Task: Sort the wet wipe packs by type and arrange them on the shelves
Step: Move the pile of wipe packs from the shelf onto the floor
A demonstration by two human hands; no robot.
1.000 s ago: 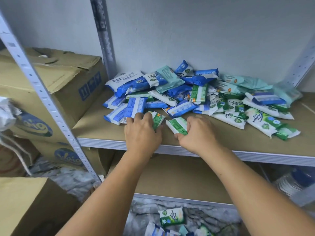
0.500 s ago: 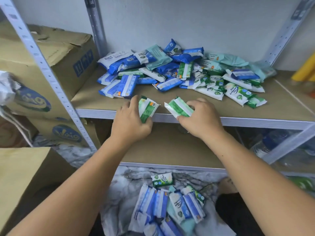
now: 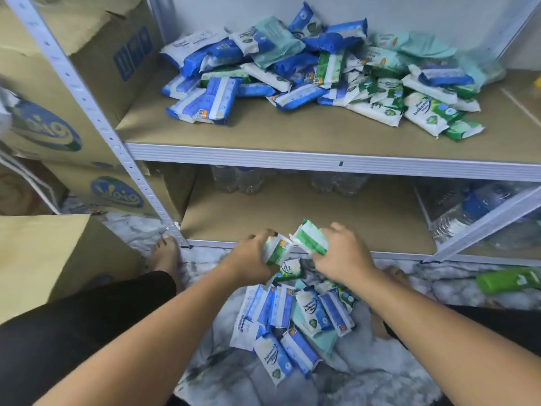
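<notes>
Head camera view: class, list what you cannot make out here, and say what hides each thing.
Head view throughout.
Pack in the left hand: that left hand covers much of it.
Pack in the right hand: print blurred; the right hand hides its lower end.
Shelf pile: lower packs buried, so no count.
Bottles: dim under the upper shelf.
Green thing: blurred, cut by the right edge.

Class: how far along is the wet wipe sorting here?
Done: nothing looks sorted. In hand: left hand grips a green pack, right hand another, by the lower shelf. Left: the mixed pile on the upper shelf and the mixed heap on the floor.
</notes>
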